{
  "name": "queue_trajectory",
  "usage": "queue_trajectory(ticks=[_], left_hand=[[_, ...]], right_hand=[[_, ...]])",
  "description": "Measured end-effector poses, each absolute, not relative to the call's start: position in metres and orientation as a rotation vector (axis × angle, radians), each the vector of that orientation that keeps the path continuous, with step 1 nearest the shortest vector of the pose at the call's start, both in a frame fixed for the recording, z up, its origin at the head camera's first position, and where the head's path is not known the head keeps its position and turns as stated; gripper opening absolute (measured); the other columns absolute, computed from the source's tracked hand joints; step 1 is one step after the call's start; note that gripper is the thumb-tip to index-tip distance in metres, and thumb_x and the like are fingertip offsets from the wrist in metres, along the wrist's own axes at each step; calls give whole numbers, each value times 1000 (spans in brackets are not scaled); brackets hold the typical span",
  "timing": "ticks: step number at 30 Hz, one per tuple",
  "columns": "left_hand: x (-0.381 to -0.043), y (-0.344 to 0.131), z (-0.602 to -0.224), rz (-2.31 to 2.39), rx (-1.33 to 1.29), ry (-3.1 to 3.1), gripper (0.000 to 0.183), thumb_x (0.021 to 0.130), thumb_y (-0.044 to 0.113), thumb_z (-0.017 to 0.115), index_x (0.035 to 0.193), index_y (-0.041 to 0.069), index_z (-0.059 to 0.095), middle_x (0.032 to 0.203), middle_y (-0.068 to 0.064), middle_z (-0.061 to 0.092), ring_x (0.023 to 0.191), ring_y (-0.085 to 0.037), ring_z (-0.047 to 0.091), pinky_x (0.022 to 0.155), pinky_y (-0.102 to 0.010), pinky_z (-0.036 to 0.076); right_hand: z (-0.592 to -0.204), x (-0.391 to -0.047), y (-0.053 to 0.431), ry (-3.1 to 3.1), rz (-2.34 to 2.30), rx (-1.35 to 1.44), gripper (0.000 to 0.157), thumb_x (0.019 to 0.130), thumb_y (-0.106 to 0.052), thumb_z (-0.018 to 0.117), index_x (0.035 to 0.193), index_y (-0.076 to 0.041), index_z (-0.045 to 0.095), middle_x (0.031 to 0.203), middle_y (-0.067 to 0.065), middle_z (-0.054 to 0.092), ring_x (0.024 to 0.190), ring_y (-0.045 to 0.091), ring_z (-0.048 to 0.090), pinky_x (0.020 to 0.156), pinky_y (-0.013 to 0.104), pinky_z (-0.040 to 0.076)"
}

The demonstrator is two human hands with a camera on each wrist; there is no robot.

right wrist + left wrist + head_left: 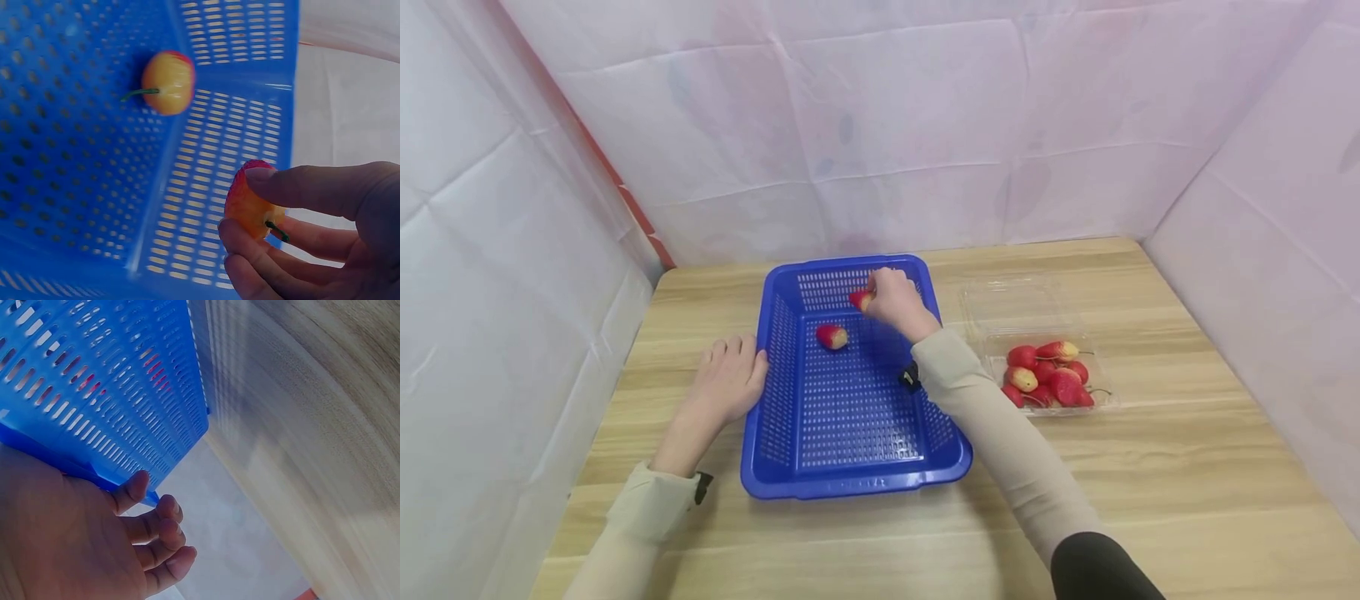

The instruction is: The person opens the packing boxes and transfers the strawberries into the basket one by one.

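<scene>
My right hand (897,302) is over the far end of a blue plastic basket (857,483). Between its thumb and fingers it pinches a red-and-yellow toy strawberry (247,200) with a short green stem, beside the basket's slotted wall. A second toy strawberry (832,337) lies on the basket floor. At the left side of the basket, my left hand (726,379) touches the rim with its thumb side. Its fingers (165,537) are loosely bent outside the wall, apart from it in the left wrist view.
Right of the basket stands a clear plastic box (1108,400) holding several red and yellow toy fruits (1064,385), its clear lid (1011,304) folded back. Pale cloth walls (910,125) enclose the wooden table (1180,467) at the back and sides.
</scene>
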State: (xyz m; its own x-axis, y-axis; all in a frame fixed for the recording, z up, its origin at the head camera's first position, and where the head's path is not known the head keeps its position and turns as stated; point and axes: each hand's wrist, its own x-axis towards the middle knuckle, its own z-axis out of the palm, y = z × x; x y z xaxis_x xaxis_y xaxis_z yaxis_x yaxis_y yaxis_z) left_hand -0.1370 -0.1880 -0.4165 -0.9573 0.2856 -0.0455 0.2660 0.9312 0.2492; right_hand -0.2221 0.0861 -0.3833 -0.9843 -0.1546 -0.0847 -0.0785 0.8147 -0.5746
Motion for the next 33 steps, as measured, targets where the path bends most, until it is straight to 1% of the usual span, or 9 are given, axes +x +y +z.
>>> queue_trajectory(ticks=[2, 5, 8, 11, 14, 15, 19, 27, 33], left_hand=[[-137, -188, -417, 380, 429, 3007, 36, 106, 31, 25, 110, 2, 46, 98, -16, 49, 87, -35, 44, 74, -45, 33], [-138, -188, -417, 386, 431, 3011, 36, 106, 31, 25, 109, 2, 46, 96, -16, 49, 87, -35, 44, 73, -44, 33], [-138, -188, -417, 388, 433, 3017, 36, 106, 31, 25, 109, 2, 47, 96, -15, 49, 86, -34, 43, 73, -44, 33], [-139, -188, -416, 385, 433, 3014, 37, 106, 31, 25, 109, 2, 47, 96, -15, 49, 86, -34, 43, 74, -44, 33], [-139, -188, -417, 386, 429, 3004, 37, 106, 31, 25, 109, 2, 47, 96, -15, 48, 87, -34, 43, 75, -45, 33], [-139, -188, -417, 385, 429, 3003, 37, 106, 31, 25, 110, 2, 47, 96, -15, 48, 87, -34, 43, 75, -45, 33], [-138, -187, -417, 388, 428, 2991, 36, 106, 31, 25, 110, 2, 47, 96, -14, 48, 88, -34, 43, 75, -44, 33], [-136, -186, -418, 406, 429, 2987, 36, 106, 30, 26, 111, 2, 48, 98, -15, 49, 89, -34, 42, 76, -45, 34], [-137, -186, -418, 409, 429, 3003, 37, 106, 31, 26, 111, 1, 48, 97, -15, 49, 88, -34, 42, 76, -45, 34]], right_hand=[[-387, -222, 86, 2867, -887, -183, 6, 81, -2, 69, 84, 0, 64, 76, 8, 60, 63, 20, 49, 56, 31, 41], [-392, -222, 85, 2857, -872, -179, 17, 82, -2, 68, 72, -5, 55, 65, 4, 50, 55, 17, 42, 50, 28, 34], [-396, -222, 82, 2853, -846, -173, 23, 81, 0, 67, 68, -8, 50, 62, 2, 45, 53, 16, 40, 48, 28, 33], [-402, -223, 77, 2822, -776, -172, 18, 82, -1, 68, 73, -7, 53, 64, 3, 47, 55, 17, 43, 50, 29, 38], [-409, -222, 72, 2793, -700, -179, 10, 85, -5, 69, 85, -5, 59, 73, 6, 55, 63, 20, 50, 56, 32, 44], [-411, -222, 71, 2792, -675, -185, 10, 86, -5, 70, 89, -4, 61, 77, 7, 57, 66, 21, 52, 58, 33, 46], [-419, -221, 67, 2790, -623, -198, 18, 83, -3, 72, 98, -2, 61, 88, 10, 61, 74, 25, 56, 64, 37, 49], [-425, -219, 65, 2738, -569, -215, 30, 78, -2, 77, 105, -1, 63, 95, 11, 64, 79, 25, 60, 72, 38, 52], [-424, -220, 66, 2745, -528, -202, 31, 78, -5, 79, 104, -1, 64, 94, 11, 66, 80, 25, 60, 75, 39, 53]])
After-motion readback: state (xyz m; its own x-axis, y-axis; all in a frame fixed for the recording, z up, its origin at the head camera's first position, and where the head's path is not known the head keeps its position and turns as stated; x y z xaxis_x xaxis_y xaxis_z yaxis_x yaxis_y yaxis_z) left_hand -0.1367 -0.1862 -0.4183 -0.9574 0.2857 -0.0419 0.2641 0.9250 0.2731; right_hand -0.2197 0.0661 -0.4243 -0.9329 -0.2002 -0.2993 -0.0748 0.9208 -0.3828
